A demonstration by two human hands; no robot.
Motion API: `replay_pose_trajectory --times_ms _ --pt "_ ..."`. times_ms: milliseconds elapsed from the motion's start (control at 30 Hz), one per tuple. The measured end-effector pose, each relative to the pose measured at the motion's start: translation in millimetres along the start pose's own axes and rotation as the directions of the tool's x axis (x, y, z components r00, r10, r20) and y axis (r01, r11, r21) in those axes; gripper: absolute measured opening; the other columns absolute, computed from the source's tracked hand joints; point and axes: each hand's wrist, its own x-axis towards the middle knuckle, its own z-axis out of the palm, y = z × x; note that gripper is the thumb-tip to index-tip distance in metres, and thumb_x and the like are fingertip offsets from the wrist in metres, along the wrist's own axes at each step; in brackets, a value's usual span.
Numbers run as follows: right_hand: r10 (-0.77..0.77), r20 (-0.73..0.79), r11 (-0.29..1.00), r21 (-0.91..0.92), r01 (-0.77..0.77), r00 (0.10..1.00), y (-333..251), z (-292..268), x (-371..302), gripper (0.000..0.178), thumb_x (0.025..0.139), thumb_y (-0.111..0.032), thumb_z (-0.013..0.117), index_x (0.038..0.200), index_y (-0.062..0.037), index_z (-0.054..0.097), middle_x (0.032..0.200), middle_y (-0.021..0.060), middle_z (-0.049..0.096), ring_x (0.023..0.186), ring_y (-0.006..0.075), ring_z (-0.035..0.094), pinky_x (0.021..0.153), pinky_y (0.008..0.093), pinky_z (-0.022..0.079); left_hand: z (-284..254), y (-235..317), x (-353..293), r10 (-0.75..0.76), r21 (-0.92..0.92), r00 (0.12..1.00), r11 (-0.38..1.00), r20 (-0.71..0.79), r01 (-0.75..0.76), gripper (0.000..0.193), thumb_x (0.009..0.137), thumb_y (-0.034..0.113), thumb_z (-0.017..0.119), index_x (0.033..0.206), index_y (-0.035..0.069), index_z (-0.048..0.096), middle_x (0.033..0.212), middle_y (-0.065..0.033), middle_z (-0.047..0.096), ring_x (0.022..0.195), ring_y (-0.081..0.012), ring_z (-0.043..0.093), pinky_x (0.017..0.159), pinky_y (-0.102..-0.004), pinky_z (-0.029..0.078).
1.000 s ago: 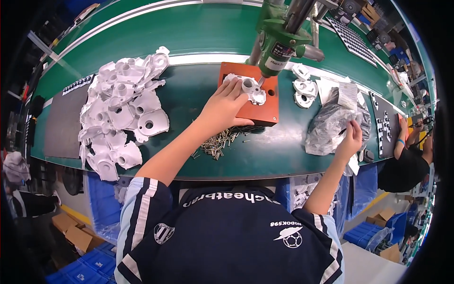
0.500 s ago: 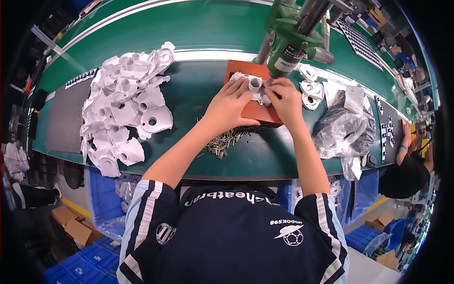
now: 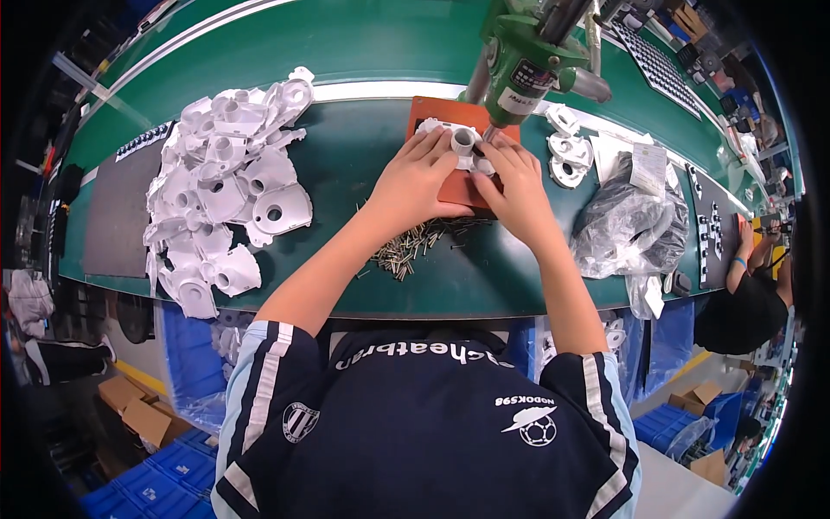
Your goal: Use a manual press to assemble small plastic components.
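Observation:
A white plastic housing [image 3: 463,141] with a round tube lies on an orange-red block [image 3: 441,109] under a green press [image 3: 519,73]. My left hand [image 3: 419,180] grips the housing's left side, fingers over its top edge and thumb at the near side. From the right, my right hand [image 3: 513,184] holds the same housing, its fingers close to the tip of the press and its thumb near the tube. Fingers cover parts of the housing's sides. Small metal pins [image 3: 406,251] lie in a loose pile nearer me, in front of the block.
Many white housings [image 3: 220,195] are heaped on the left, beside a dark mat [image 3: 125,216]. To the right stand a few white housings [image 3: 569,160] and a clear plastic bag [image 3: 627,229]. Another person [image 3: 743,320] is at the far right.
My right hand has gone from a pinch beside the press tip to fingers laid over the housing's right side. My left hand stays on the housing.

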Motion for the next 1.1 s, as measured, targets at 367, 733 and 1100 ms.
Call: replay_pose_trajectory --times_ms 367,733,1100 --pt "-0.052 0.394 0.979 -0.16 0.124 0.918 -33.0 17.7 -68.4 0.019 0.066 -0.012 0.063 0.079 0.0003 0.055 0.08 0.0127 0.058 0.073 0.0269 0.061 0.061 0.0364 0.051 0.7 0.4 -0.2 0.003 0.016 1.0 1.0 -0.002 -0.003 0.07 0.061 0.051 0.074 0.102 -0.002 0.055 0.127 -0.0221 0.049 0.124 -0.0349 0.041 0.106 -0.0437 0.031" --pt "-0.099 0.605 0.994 0.019 0.11 0.79 -32.9 -12.4 -47.2 0.015 0.064 -0.011 0.062 0.073 0.0001 0.057 0.071 0.0145 0.061 0.063 0.0284 0.062 0.057 0.0361 0.05 2.1 0.8 1.0 0.001 0.015 1.0 1.0 -0.007 -0.001 0.071 0.062 0.05 0.075 0.104 -0.003 0.054 0.129 -0.0223 0.047 0.125 -0.0347 0.04 0.107 -0.0436 0.03" --pt "0.337 0.183 0.735 0.562 -0.38 0.923 40.3 -25.3 16.7 0.02 0.077 -0.003 0.063 0.096 0.0026 0.056 0.079 0.0041 0.06 0.065 0.0084 0.053 0.059 0.0224 0.044 1.2 0.6 0.3 -0.013 0.003 1.0 1.0 0.002 0.013 0.069 0.062 0.048 0.076 0.104 -0.003 0.054 0.131 -0.021 0.045 0.126 -0.0332 0.04 0.106 -0.044 0.031"
